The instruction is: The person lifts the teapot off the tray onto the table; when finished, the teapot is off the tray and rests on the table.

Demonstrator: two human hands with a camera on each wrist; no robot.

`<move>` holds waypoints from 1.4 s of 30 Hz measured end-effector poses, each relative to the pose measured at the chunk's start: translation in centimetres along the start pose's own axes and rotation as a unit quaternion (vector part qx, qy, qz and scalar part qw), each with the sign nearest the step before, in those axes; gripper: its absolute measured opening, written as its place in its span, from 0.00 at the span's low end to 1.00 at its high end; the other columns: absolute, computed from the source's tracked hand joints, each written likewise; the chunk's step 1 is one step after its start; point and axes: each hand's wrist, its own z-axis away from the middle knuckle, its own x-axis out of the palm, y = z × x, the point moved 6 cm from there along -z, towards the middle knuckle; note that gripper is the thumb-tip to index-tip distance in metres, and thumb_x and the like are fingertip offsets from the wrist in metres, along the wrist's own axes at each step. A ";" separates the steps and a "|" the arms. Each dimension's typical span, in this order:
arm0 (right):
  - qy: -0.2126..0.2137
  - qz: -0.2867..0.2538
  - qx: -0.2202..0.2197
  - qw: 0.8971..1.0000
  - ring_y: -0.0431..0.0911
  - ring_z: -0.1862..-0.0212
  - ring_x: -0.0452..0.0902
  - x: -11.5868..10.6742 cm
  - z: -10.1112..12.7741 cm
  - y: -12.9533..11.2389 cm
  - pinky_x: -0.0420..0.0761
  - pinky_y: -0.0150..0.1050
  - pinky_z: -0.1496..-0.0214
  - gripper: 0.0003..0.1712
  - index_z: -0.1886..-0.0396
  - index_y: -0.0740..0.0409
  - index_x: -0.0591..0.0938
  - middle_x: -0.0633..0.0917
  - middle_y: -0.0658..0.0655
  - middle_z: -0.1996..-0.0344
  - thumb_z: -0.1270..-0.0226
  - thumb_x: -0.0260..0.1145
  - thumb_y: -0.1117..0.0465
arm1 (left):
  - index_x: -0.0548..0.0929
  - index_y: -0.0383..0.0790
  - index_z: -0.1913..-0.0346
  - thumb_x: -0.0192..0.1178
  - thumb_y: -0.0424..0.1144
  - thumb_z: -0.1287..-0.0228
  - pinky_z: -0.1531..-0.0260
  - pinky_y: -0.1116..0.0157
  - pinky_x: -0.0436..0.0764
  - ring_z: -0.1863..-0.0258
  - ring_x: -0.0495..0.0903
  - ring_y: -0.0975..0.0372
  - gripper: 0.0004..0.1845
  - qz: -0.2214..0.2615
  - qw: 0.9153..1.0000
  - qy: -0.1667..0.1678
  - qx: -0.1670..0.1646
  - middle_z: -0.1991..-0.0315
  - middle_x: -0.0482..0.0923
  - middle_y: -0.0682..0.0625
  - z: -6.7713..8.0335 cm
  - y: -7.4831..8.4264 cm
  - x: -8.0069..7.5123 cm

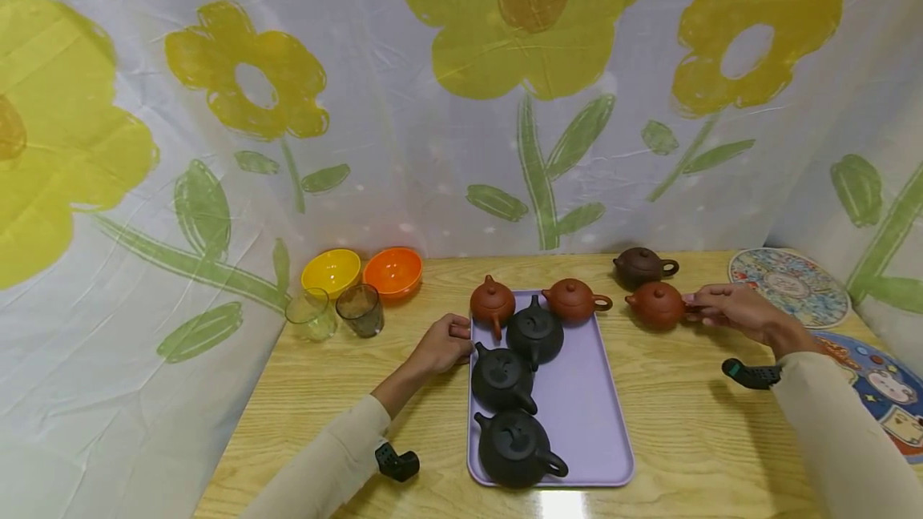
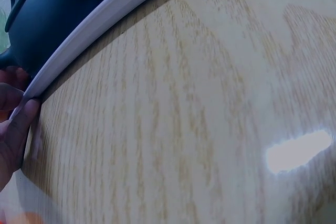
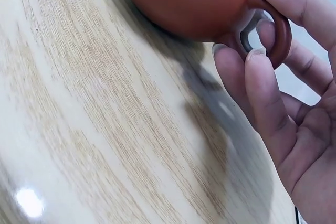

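Note:
My right hand [image 1: 735, 312] pinches the loop handle of a reddish-brown clay teapot [image 1: 656, 306], right of the tray. In the right wrist view, thumb and fingers close around that handle, and the teapot's body [image 3: 189, 3] sits close over the wood with a shadow below. My left hand [image 1: 441, 344] grips the left rim of a lilac tray [image 1: 577, 415], thumb outside and fingers over the edge. Three black teapots [image 1: 513, 447] line the tray's left side. Two reddish-brown teapots [image 1: 574, 300] are at its far end, one at each corner.
A dark brown teapot [image 1: 642, 266] stands just behind the held one. Back left are a yellow bowl [image 1: 331, 272], an orange bowl [image 1: 392, 272], a clear greenish glass [image 1: 312, 317] and a dark glass [image 1: 360, 312]. Two round patterned mats [image 1: 789, 287] lie at the right. A flowered curtain hangs behind.

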 end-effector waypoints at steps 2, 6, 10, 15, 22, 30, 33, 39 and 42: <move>-0.005 0.000 -0.003 1.000 0.37 0.54 0.85 0.2 -0.2 -0.1 0.86 0.34 0.56 0.15 0.53 0.58 0.85 0.88 0.43 0.58 0.20 0.55 0.55 | 0.73 0.29 0.41 0.61 0.24 0.43 0.64 0.63 0.88 0.63 0.79 0.58 0.25 -0.001 1.000 -0.001 -0.002 0.52 0.75 0.38 -0.3 -0.4 0.0; -0.012 -0.002 -0.002 1.000 0.38 0.54 0.85 0.4 -0.7 0.1 0.86 0.33 0.54 0.14 0.55 0.57 0.85 0.88 0.43 0.58 0.20 0.55 0.55 | 0.72 0.29 0.41 0.61 0.24 0.42 0.63 0.62 0.88 0.62 0.79 0.57 0.25 -0.001 1.000 -0.005 -0.003 0.52 0.75 0.38 -0.4 -0.5 0.1; -0.017 -0.004 -0.003 1.000 0.38 0.53 0.85 0.5 -1.2 0.4 0.86 0.33 0.53 0.14 0.55 0.54 0.85 0.88 0.44 0.58 0.20 0.56 0.54 | 0.73 0.29 0.40 0.62 0.24 0.42 0.63 0.62 0.89 0.62 0.79 0.58 0.25 0.001 1.000 -0.003 -0.005 0.52 0.75 0.38 -0.3 -0.5 0.0; -0.019 -0.028 -0.010 0.999 0.39 0.53 0.86 0.5 -1.3 0.5 0.86 0.32 0.53 0.13 0.53 0.49 0.86 0.88 0.45 0.58 0.20 0.55 0.56 | 0.73 0.29 0.41 0.62 0.23 0.43 0.63 0.61 0.89 0.62 0.79 0.58 0.24 0.005 1.000 0.001 -0.002 0.52 0.75 0.38 -0.1 -0.3 0.0; -0.003 -0.047 -0.009 0.999 0.38 0.54 0.86 0.8 -1.4 0.3 0.86 0.32 0.52 0.11 0.53 0.47 0.85 0.88 0.45 0.59 0.21 0.56 0.56 | 0.73 0.29 0.42 0.61 0.23 0.43 0.63 0.62 0.88 0.63 0.78 0.58 0.24 0.004 1.000 0.002 0.001 0.53 0.75 0.38 -0.3 -0.4 0.0; 0.009 -0.040 0.001 0.999 0.37 0.55 0.86 1.3 -1.4 0.0 0.87 0.34 0.52 0.10 0.53 0.48 0.85 0.88 0.45 0.60 0.21 0.57 0.55 | 0.73 0.28 0.42 0.61 0.22 0.43 0.64 0.62 0.88 0.63 0.78 0.58 0.24 0.007 1.000 -0.001 0.005 0.54 0.75 0.38 -0.4 -0.7 0.1; 0.007 -0.029 0.003 1.000 0.38 0.55 0.85 1.4 -1.5 0.0 0.87 0.34 0.51 0.12 0.51 0.50 0.84 0.87 0.45 0.59 0.21 0.57 0.54 | 0.73 0.29 0.42 0.61 0.22 0.43 0.64 0.62 0.88 0.63 0.78 0.58 0.24 0.008 1.000 0.000 0.002 0.54 0.75 0.38 -0.4 -0.7 0.1; 0.004 -0.021 0.006 1.000 0.39 0.54 0.85 1.5 -1.8 0.1 0.87 0.35 0.51 0.14 0.48 0.53 0.82 0.86 0.46 0.57 0.21 0.57 0.52 | 0.73 0.29 0.42 0.61 0.22 0.42 0.63 0.62 0.88 0.63 0.79 0.58 0.24 0.004 1.000 0.000 0.002 0.53 0.75 0.38 -0.4 -0.7 0.1; 0.002 -0.025 0.005 1.000 0.39 0.54 0.85 1.6 -1.8 0.0 0.87 0.35 0.51 0.12 0.50 0.51 0.82 0.86 0.46 0.57 0.21 0.57 0.52 | 0.73 0.28 0.42 0.61 0.22 0.42 0.63 0.62 0.88 0.62 0.79 0.58 0.24 0.005 1.000 0.000 0.003 0.53 0.75 0.38 -0.4 -0.6 0.1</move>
